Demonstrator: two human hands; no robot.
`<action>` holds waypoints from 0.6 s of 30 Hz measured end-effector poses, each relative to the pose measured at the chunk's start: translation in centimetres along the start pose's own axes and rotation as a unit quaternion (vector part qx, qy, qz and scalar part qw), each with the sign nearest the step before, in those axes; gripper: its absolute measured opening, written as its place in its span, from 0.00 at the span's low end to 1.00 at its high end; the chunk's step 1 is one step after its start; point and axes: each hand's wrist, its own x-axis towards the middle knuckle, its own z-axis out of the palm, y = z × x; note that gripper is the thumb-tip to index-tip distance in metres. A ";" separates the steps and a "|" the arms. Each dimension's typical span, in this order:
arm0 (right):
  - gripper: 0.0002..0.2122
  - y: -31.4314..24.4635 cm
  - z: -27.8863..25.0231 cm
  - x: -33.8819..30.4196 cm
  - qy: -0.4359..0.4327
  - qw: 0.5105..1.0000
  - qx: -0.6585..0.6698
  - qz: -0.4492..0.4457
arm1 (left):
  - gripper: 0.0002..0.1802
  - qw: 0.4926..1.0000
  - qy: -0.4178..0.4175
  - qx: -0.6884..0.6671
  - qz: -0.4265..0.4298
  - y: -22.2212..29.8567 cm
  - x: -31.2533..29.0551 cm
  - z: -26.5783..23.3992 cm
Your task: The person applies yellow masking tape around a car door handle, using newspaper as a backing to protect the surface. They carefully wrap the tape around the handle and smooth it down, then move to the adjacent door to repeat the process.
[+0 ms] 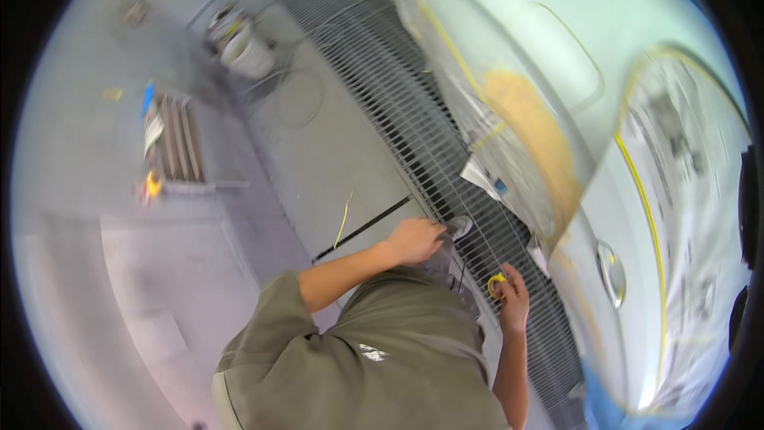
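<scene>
My right hand [513, 296] is closed around a roll of yellow masking tape [495, 283], over the floor grating beside a pale car body. My left hand [417, 240] is in front of my waist, fingers bent and closed; what they hold, if anything, is hidden. Nearest the right hand is the car door's handle [610, 272], apart from it. On the car body, a tan sanded-looking patch [521, 111] borders clear masking film [509, 163] edged with yellow tape. More masking film [676, 135] covers the window area.
A metal floor grating [374, 84] runs along the car. A strip of yellow tape [344, 219] lies on the grey floor. White buckets [247, 54] and a thin hose stand farther off. At left is a rack [179, 139] with long brown items, blurred.
</scene>
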 end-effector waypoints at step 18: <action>0.09 -3.0 34.0 6.7 -0.349 0.910 -0.222 0.030 | 0.23 0.874 0.186 -0.200 -0.402 -23.0 -22.9 1.8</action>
